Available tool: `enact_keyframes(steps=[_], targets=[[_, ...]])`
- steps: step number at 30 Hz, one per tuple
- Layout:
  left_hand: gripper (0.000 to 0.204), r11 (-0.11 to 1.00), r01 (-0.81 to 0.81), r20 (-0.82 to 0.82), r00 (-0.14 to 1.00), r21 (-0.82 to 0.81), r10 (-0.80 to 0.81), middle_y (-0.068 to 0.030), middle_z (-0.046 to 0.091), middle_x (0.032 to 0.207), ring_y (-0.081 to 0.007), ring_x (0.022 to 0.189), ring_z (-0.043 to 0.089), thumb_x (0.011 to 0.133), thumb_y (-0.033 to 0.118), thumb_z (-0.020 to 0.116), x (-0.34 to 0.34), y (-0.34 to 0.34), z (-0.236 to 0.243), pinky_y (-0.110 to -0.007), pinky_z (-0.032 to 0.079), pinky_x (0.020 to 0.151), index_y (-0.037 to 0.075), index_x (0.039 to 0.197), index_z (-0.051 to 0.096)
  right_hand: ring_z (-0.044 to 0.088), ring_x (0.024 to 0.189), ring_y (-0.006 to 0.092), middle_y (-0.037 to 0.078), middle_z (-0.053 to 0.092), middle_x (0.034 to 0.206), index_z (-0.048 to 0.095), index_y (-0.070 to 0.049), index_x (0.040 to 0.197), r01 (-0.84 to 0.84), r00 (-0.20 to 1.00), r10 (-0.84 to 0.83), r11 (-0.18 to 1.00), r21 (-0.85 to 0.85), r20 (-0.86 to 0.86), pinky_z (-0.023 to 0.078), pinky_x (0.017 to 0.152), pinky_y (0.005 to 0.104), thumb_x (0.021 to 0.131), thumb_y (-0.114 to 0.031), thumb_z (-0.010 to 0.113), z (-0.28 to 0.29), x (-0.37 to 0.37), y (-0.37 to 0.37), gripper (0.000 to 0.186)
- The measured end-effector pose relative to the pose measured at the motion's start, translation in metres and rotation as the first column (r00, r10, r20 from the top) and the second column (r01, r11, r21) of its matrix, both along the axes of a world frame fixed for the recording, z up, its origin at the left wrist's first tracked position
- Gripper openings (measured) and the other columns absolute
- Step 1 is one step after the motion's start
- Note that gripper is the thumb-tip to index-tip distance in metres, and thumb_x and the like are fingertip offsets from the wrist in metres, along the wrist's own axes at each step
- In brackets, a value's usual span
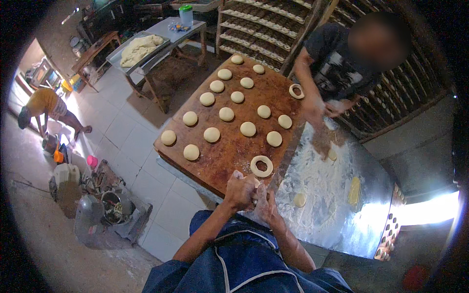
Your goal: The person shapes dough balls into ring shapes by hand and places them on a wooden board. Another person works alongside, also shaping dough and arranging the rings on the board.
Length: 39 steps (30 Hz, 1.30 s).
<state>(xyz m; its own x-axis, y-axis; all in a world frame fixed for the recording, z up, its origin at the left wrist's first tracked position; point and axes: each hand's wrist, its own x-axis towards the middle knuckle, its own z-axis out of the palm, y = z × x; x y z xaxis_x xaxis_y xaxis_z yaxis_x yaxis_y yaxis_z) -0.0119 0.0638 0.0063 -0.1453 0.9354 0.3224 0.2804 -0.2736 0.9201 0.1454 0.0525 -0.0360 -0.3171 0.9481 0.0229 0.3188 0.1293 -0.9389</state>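
Note:
My left hand (239, 192) and my right hand (264, 201) meet at the near edge of a brown wooden board (234, 163). Their fingers are closed around a piece of dough, mostly hidden, with only a pale bit showing between them. Flour whitens the fingers. Just beyond them lies a dough ring (269, 172) with a wide hole. Several round dough balls, such as one near the left edge (191, 152) and one at the middle (248, 129), sit spaced over the board. A second dough ring (291, 91) rests at the far right edge, close to a co-worker's arm.
Right of the board stands a floured metal table (317, 215) with a small dough piece (300, 199) and a flattened one (354, 191). A co-worker (337, 68) leans over it. Racks (261, 29) stand behind; a mixer (115, 215) is at left. Another person (46, 107) bends far left.

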Motion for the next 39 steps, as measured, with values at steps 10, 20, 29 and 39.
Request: enact_keyframes(steps=[10,20,29,39], targets=[[0.043,0.914,-0.208,0.524,0.765,-0.348,0.374,-0.0087,0.049,0.070,-0.0184,0.070,0.049,0.100,0.035,0.039,-0.057,-0.022,-0.003,-0.038,0.038,0.061,0.003,0.076,0.052,0.059,0.078,0.0242,0.012,0.061,0.084,0.063,-0.001,0.097,-0.422,0.885,0.355,0.885,-0.195,-0.303,0.046,0.071,0.0374,0.088,-0.027,0.060,0.087,-0.064,0.046,0.027],[0.016,0.911,-0.404,-0.442,0.834,-0.081,0.330,-0.0142,0.056,0.093,-0.0341,0.092,0.052,0.085,0.018,0.066,-0.093,-0.001,-0.005,-0.046,0.040,0.082,0.005,0.094,0.064,0.060,0.101,0.0361,0.022,0.058,0.115,0.046,-0.001,0.133,-0.020,0.903,0.015,1.000,0.007,0.430,0.049,0.085,0.0448,0.082,-0.019,0.068,0.097,-0.013,0.044,0.059],[0.029,0.858,-0.441,-0.434,0.848,-0.263,0.303,-0.0150,0.063,0.102,-0.0348,0.106,0.051,0.080,0.028,0.071,-0.085,0.001,-0.018,-0.049,0.034,0.094,0.006,0.097,0.067,0.063,0.090,0.0335,0.017,0.065,0.090,0.060,-0.006,0.115,0.475,0.535,-0.426,0.866,0.157,0.729,0.050,0.079,0.0439,0.081,-0.026,0.070,0.021,0.181,0.033,0.041],[0.022,0.996,0.057,-0.080,0.995,-0.071,-0.063,-0.0135,0.063,0.094,-0.0270,0.087,0.061,0.086,0.012,0.065,0.089,0.001,0.023,-0.036,0.049,0.078,0.001,0.104,0.062,0.065,0.082,0.0213,0.011,0.066,0.086,0.060,-0.003,0.097,0.463,0.843,-0.364,0.865,-0.191,0.397,0.050,0.071,0.0328,0.075,-0.018,0.078,0.029,0.168,0.038,0.032]])
